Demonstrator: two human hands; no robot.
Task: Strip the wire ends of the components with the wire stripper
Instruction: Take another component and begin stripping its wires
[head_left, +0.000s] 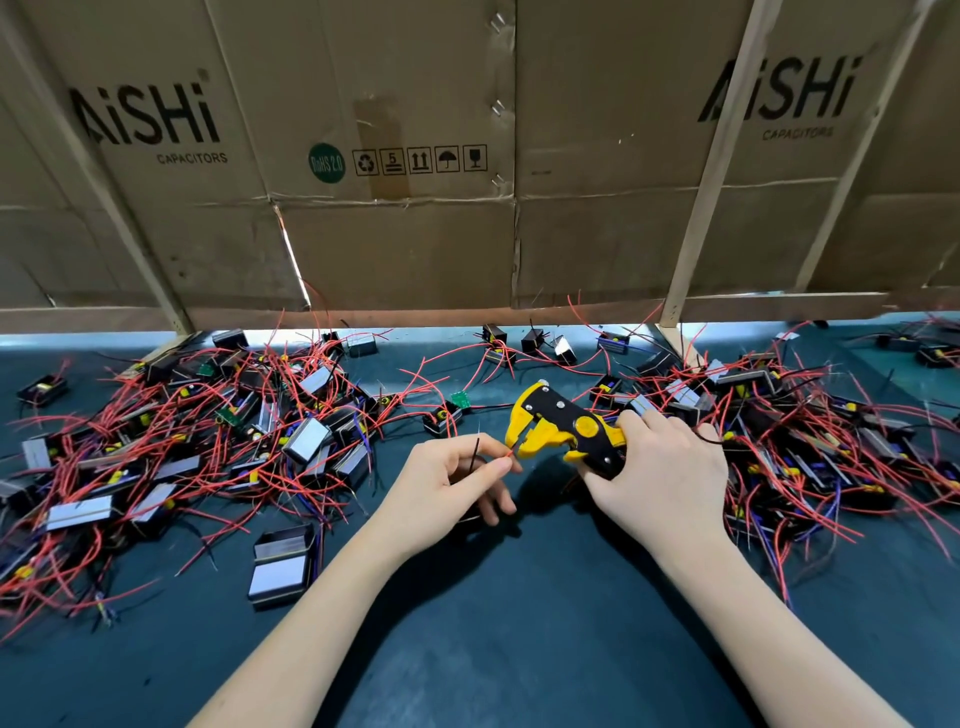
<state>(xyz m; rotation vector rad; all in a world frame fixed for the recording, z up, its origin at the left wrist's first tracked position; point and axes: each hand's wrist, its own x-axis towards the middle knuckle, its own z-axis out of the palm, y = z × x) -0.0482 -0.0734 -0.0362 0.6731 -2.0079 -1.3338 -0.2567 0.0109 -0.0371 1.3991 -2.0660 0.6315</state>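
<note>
Two hands meet over the bare middle of the dark counter (493, 623), and each is set for one half of the job. The left hand (452, 486) pinches a red wire end (510, 454) between thumb and forefinger, close to its tip, so the short free length stays stiff enough to be fed straight in. A thin black wire (474, 454) rises from the same hand; the component these leads belong to seems hidden beneath the palm, and I cannot tell for sure. The right hand (662, 475) has its fingers curled round the handles of the yellow and black wire stripper (563, 428), nose turned toward the left hand so the jaws face the wire. The red tip lies just at the jaw mouth; whether it is already inside is too fine to see.

Heaps of components (208, 431) with red leads lie toward the left edge, and another heap (810, 421) toward the right edge. This likely keeps two lots apart, though which is finished cannot be read. Flattened cardboard boxes (395, 156) wall off the far edge.
</note>
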